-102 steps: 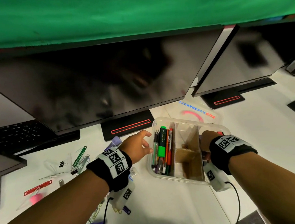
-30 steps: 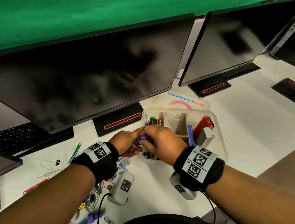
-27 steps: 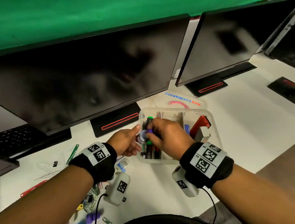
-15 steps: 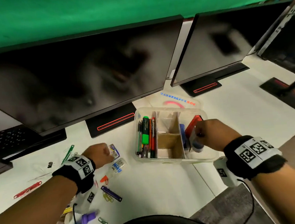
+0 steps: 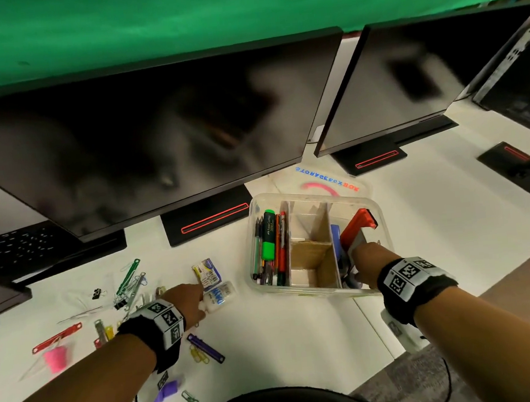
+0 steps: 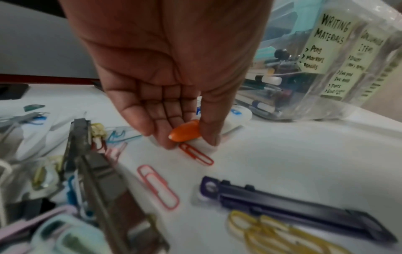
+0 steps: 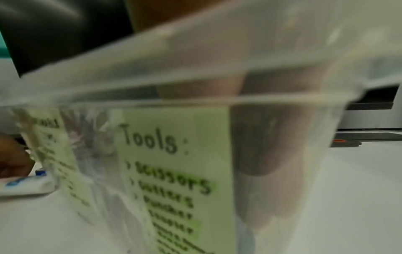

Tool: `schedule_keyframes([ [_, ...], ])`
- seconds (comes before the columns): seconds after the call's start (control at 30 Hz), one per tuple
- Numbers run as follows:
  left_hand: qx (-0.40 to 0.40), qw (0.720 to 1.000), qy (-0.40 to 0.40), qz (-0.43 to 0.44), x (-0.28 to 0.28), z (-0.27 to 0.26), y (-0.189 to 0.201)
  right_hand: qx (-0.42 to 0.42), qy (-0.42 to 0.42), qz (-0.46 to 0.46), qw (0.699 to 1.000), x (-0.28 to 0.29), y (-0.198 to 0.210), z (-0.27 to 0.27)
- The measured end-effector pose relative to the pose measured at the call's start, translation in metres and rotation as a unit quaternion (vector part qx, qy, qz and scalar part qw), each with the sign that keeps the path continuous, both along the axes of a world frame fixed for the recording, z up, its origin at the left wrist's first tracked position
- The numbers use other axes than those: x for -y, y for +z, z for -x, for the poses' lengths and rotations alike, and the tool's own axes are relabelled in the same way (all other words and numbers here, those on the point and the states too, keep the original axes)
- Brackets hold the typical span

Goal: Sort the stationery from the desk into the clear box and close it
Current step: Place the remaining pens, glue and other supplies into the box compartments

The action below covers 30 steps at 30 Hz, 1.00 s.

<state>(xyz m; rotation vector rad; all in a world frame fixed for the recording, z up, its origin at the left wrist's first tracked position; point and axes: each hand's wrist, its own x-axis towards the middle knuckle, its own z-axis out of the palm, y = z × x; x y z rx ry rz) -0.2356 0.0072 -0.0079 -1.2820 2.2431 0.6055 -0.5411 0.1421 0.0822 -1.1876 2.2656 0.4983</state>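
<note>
The clear box [image 5: 296, 293] stands open on the white desk, with pens [image 5: 269, 248] in its left compartment, a cardboard-lined middle one, and a red tool [image 5: 359, 225] in the right one. My right hand [image 5: 360, 263] reaches down into the right compartment. In the right wrist view its fingers [image 7: 272, 137] show only as a blur through the box wall [image 7: 174, 86] beside a "Tools" label. My left hand [image 5: 202, 302] is left of the box. Its thumb and fingers [image 6: 188, 142] pinch the orange cap [image 6: 185, 133] of a white glue bottle [image 5: 220, 293] lying on the desk.
The box lid [image 5: 325, 180] lies behind the box under two monitors [image 5: 156, 130]. Paper clips [image 6: 156, 185], a purple clip bar [image 5: 205, 348], a small packet [image 5: 205, 270], a red fastener [image 5: 57, 333] and a pink item [image 5: 57, 360] litter the desk's left. The desk edge [image 5: 378, 328] runs close on the right.
The hands met at the box's left side over a small purple item. The right hand then carried it into the right compartment, while the left hand dropped to the glue bottle.
</note>
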Motion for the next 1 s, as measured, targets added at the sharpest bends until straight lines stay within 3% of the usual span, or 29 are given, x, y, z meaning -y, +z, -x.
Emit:
schedule_keyframes([
  [0.2,-0.022,1.0,0.016,0.013,0.007,0.006,0.021,-0.013,0.002,0.006,1.0,0.009,0.005,0.0],
  [0.33,-0.067,0.997,0.021,0.029,0.016,0.009,0.059,-0.022,0.052,0.099,0.993,0.023,0.031,-0.014],
  [0.47,-0.129,0.99,-0.013,0.05,0.014,0.017,0.111,0.113,0.105,0.215,0.964,0.029,0.061,-0.052],
  [0.57,-0.184,0.981,-0.043,0.053,0.003,0.027,0.15,0.236,0.097,0.239,0.937,0.03,0.073,-0.086],
  [0.67,-0.241,0.968,-0.055,0.042,-0.011,0.04,0.174,0.262,0.128,0.247,0.924,0.029,0.072,-0.106],
  [0.8,-0.316,0.948,-0.018,0.035,-0.023,0.06,0.176,0.244,0.143,0.308,0.909,0.025,0.068,-0.107],
  [0.9,-0.372,0.928,0.01,0.01,-0.025,0.073,0.164,0.216,0.132,0.313,0.915,0.021,0.069,-0.092],
  [1.0,-0.313,0.947,-0.074,0.014,-0.021,0.079,0.15,0.186,0.078,0.318,0.926,0.015,0.077,-0.063],
])
